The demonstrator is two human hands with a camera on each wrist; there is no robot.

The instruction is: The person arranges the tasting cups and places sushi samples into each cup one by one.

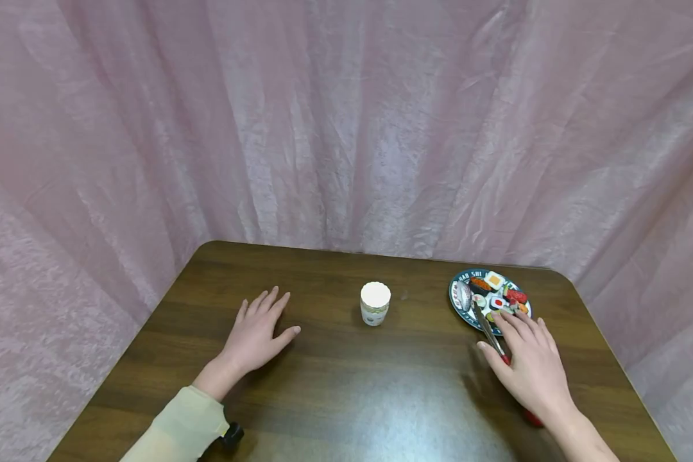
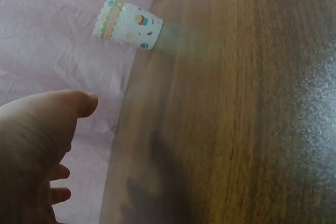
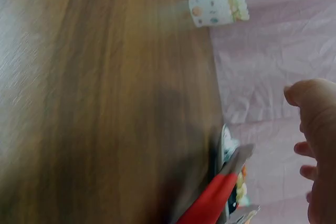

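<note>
My left hand (image 1: 255, 337) hovers over the left part of the table, its fingers spread and holding nothing. A white paper cup (image 1: 375, 305) with a scalloped rim and small printed pictures stands upright between the two hands. On the right is a round plate (image 1: 455, 301) with a dark rim and colourful sushi shapes. A red-handled metal utensil (image 1: 485, 326) leans with its metal end over the plate. Above that handle my right hand (image 1: 534, 366) is extended, fingers loosely apart, hiding part of the utensil. In the right wrist view the red handle (image 3: 212, 198) passes below the thumb.
The brown wooden table (image 1: 346, 385) has rounded far corners and reflects light near its front. A pink velvet curtain (image 1: 346, 128) hangs right behind the far edge and along both sides. A dark band (image 1: 232, 436) shows at the left sleeve's cuff.
</note>
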